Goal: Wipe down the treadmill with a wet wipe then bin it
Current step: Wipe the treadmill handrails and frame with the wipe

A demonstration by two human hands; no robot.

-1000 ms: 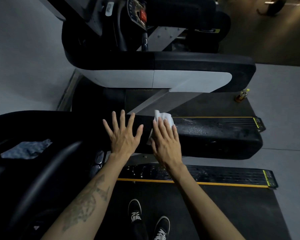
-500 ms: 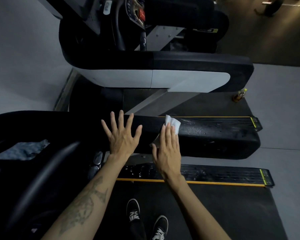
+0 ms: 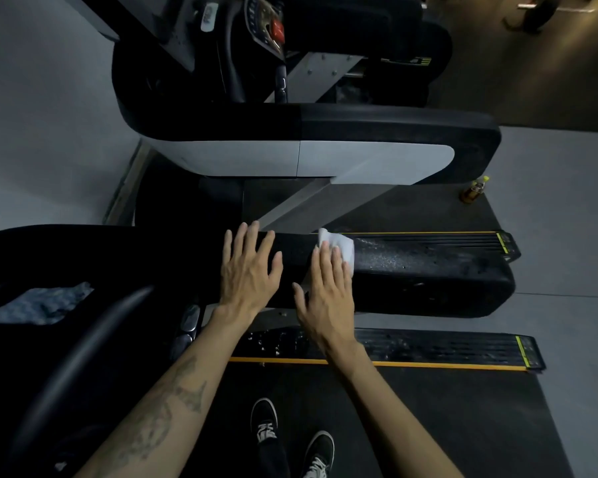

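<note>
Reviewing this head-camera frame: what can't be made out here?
- Most of the white wet wipe: covered by the right hand pressing it on the black padded treadmill handrail.
- Any bin: none in view.
- Black console buttons: too small, cut by the top edge.
- Small amber bottle label: too small.

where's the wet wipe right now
In the head view the wet wipe lies right of centre on the treadmill's black side rail, pressed flat under the right hand, beside the left hand.

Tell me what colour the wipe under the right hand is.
White wet wipe, clearest in the head view.
</note>
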